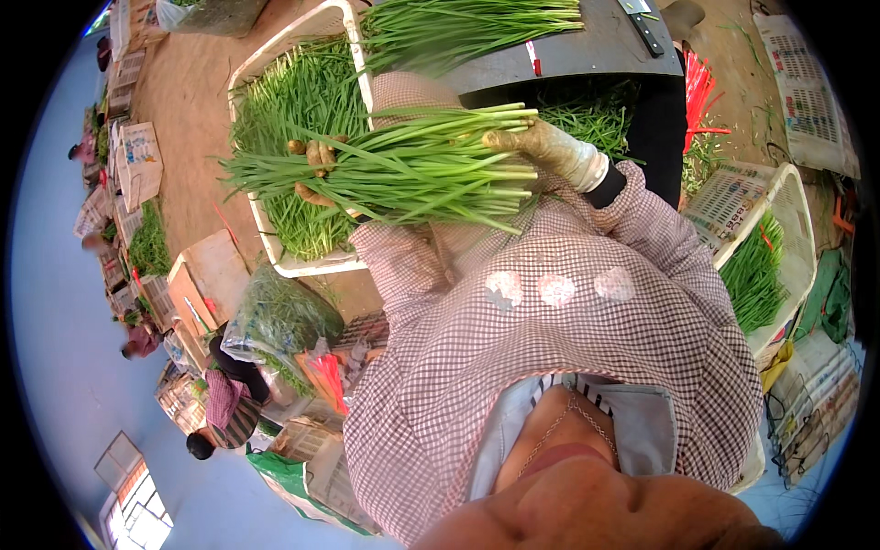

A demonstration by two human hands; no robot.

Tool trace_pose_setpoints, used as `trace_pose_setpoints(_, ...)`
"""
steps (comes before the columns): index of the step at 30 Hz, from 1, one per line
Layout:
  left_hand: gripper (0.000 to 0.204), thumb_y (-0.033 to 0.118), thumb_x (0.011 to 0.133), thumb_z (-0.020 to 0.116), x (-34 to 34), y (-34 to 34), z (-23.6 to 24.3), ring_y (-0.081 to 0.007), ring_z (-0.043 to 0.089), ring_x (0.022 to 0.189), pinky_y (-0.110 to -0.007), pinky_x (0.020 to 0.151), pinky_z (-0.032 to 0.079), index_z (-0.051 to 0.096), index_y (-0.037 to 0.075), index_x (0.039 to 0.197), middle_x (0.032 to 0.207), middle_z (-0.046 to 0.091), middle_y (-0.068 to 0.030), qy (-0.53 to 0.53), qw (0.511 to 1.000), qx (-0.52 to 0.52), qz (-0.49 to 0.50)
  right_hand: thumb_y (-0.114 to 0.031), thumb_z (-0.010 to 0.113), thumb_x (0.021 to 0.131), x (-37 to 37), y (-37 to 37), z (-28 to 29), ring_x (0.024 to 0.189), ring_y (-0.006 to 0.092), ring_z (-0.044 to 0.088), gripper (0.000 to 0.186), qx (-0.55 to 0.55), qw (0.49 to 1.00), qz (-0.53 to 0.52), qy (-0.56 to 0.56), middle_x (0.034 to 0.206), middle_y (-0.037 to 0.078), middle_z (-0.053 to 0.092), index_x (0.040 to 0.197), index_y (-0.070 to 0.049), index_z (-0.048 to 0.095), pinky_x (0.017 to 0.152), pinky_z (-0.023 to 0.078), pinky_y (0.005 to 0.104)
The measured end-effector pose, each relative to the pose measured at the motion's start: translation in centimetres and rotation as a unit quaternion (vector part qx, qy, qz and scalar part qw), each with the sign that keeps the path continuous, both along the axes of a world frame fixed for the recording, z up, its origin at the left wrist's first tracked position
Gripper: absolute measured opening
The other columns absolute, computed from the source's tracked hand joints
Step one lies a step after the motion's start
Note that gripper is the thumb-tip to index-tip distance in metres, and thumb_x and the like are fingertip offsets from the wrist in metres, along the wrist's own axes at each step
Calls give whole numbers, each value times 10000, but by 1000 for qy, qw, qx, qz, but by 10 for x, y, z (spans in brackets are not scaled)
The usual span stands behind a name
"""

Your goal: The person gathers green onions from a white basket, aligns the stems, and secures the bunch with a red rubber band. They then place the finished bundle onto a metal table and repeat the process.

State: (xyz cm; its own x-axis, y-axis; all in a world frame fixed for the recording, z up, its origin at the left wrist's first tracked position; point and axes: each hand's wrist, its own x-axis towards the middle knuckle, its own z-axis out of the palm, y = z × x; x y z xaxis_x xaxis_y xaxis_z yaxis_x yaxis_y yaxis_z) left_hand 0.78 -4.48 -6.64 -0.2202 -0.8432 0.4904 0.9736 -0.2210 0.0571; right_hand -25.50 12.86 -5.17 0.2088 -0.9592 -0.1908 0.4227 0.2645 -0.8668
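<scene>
A loose bunch of garlic chives (412, 170), long green leaves with pale stem ends to the right, lies across in front of my body. My left hand (316, 165), in a soiled brown glove, comes from beneath with its fingers wrapped over the leafy part. At the stem end my right hand (545, 151), in a dirty pale glove, has its fingers closed on some stalks; part of its grip is hidden. Under and beyond my left hand stands a white plastic crate (266, 225) full of chives. More chives (467, 32) are piled on the dark tabletop (587, 50).
A knife (642, 27) and a small red-and-white item (533, 60) lie on the tabletop. Red ties (699, 101) hang at its right edge. Another white crate (797, 229) with chives stands right. A plastic bag of greens (284, 316) and a co-worker (229, 403) are at left.
</scene>
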Motion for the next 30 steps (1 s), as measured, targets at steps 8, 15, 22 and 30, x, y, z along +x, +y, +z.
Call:
trace_pose_setpoints(8, 523, 286, 938, 558, 0, 4, -10, -216, 564, 815, -435, 1006, 444, 448, -12, 1353, 812, 549, -51, 0, 1000, 16, 26, -244, 625, 962, 5, 9, 8, 1100, 180, 625, 285, -36, 988, -135, -63, 1178, 109, 660, 1146, -32, 677, 974, 496, 316)
trace_pose_setpoints(15, 497, 245, 926, 559, 25, 4, -34, -204, 502, 760, -353, 884, 459, 444, -44, 1314, 767, 488, -46, 60, 994, 66, 70, -374, 609, 964, -96, 62, -18, 967, 161, 630, 373, -23, 981, -180, 61, 1042, 34, 668, 1119, -38, 661, 932, 497, 347)
trace_pose_setpoints(22, 522, 248, 926, 565, -1, 6, 3, -209, 510, 771, -371, 898, 468, 430, -62, 1323, 756, 487, -52, 36, 998, -7, 56, -242, 641, 935, -50, 47, 42, 959, 297, 659, 283, -170, 852, -179, 461, 1087, 127, 667, 1167, -89, 693, 842, 529, 362)
trace_pose_setpoints(30, 553, 252, 914, 590, -3, 1, 20, -216, 536, 821, -436, 1010, 423, 442, -23, 1371, 799, 540, -68, -59, 994, -91, 10, -322, 655, 902, 17, -33, 20, 722, 329, 669, 285, -113, 820, -92, 553, 790, 169, 677, 919, -51, 744, 681, 531, 413)
